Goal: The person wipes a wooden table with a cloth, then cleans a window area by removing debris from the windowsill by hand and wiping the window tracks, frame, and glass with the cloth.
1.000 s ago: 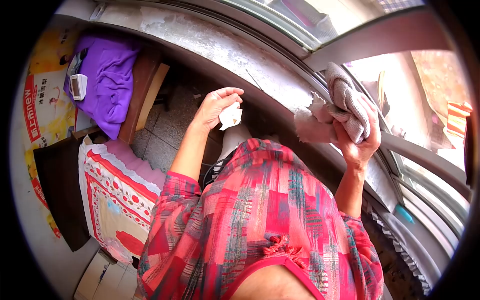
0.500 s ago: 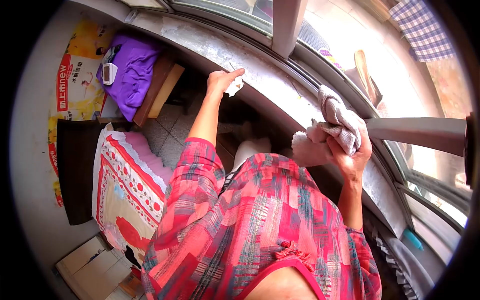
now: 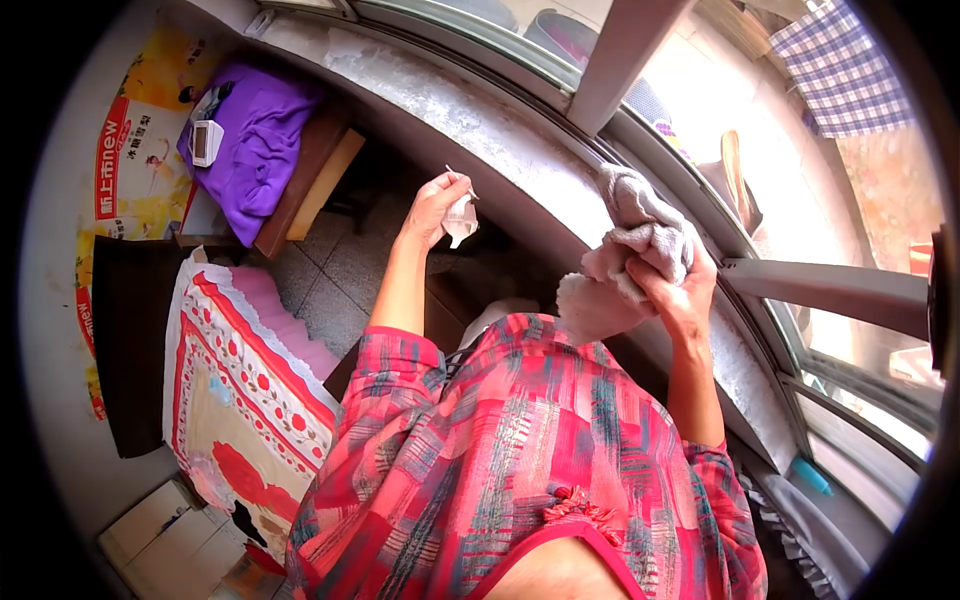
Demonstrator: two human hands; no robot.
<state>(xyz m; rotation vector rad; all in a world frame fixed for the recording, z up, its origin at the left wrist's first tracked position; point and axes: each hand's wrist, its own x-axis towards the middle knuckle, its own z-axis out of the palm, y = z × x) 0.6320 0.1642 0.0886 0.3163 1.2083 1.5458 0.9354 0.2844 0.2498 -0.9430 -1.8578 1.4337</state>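
Note:
My left hand point(image 3: 436, 208) is closed on a small white scrap point(image 3: 461, 220), crumpled like paper or thin plastic. A thin strip of it sticks up above the fingers, and the rest hangs below. This hand is in the air just inside the window sill point(image 3: 470, 125), apart from it. On the right, my right hand point(image 3: 684, 295) grips a bunched greyish rag point(image 3: 645, 225). A paler, ragged-edged part of the rag droops toward my body. The rag is in front of the window frame; whether it touches the sill I cannot tell.
The sliding window frame point(image 3: 640, 60) runs along the upper right, with a checked cloth point(image 3: 845, 70) outside. At left are a purple cloth point(image 3: 265, 130) with a small white device point(image 3: 206, 143) on it, a flower-patterned cover point(image 3: 255, 400) and floor tiles point(image 3: 335, 300).
My left hand has drawn back from the sill toward my body with the white scrap. My right hand, still gripping the rag, has shifted slightly left.

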